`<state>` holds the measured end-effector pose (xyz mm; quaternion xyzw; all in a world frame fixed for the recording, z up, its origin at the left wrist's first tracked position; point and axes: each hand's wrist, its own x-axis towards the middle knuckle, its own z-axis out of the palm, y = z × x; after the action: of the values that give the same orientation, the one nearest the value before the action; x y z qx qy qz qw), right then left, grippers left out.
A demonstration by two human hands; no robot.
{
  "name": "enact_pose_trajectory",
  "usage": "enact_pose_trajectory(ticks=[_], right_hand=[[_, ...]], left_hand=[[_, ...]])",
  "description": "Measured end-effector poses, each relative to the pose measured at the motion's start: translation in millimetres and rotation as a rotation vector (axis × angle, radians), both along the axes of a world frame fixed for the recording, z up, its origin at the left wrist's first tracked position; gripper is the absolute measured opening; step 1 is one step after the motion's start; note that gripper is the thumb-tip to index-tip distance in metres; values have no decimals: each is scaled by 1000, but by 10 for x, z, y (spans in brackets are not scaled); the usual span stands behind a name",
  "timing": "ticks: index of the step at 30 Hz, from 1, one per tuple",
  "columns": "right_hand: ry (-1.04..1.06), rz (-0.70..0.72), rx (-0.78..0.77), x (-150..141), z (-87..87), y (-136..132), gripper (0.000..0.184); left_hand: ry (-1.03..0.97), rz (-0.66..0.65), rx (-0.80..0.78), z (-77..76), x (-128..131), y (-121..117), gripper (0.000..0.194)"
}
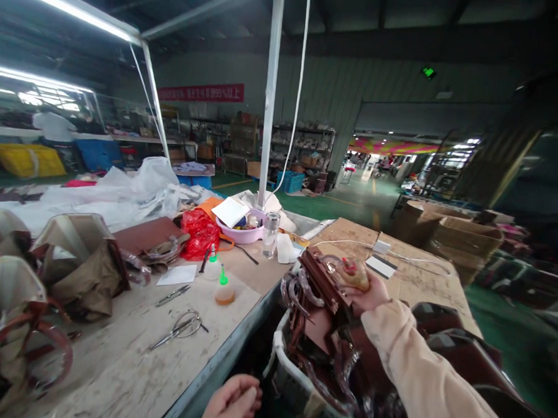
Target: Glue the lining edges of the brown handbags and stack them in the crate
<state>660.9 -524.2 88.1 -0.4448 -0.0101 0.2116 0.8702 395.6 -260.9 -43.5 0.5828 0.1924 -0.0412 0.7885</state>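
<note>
My right hand [372, 295] reaches over a grey plastic basket [277, 344] and grips a small plastic-wrapped bundle [353, 275], tan with a bit of red. Its fingertips are partly hidden behind the bundle. Right beside it, dark brown leather bag pieces [319, 278] stand on edge in the basket, among curved bag handles [293, 292] wrapped in clear plastic. Low in the view, between the table edge and the basket, my left hand [234, 403] hangs with fingers curled in and the thumb against them. Nothing shows in it.
On the left table lie scissors [181, 329], a snipping tool [173, 295], glue bottles [225, 292] and half-made bags [77, 260]. Behind them are a red plastic bag [199, 234], a purple basin [242, 234] and a glass jar [270, 234]. Cardboard boxes [466, 242] stand far right.
</note>
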Motion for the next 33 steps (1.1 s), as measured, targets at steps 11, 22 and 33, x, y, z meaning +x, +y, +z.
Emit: enact_pose_trajectory(ticks=[11,22,33], right_hand=[[-266,231,283,-1418,1206,-86,25],[173,786,538,-2562,461,1025,10],[209,1505,487,-3173,282,1836,32]], left_hand=[[-391,212,91,1381,171,-181,77],[-455,310,909,1369,-1047,876,51],[-320,496,450,1024,-1610,963,81]])
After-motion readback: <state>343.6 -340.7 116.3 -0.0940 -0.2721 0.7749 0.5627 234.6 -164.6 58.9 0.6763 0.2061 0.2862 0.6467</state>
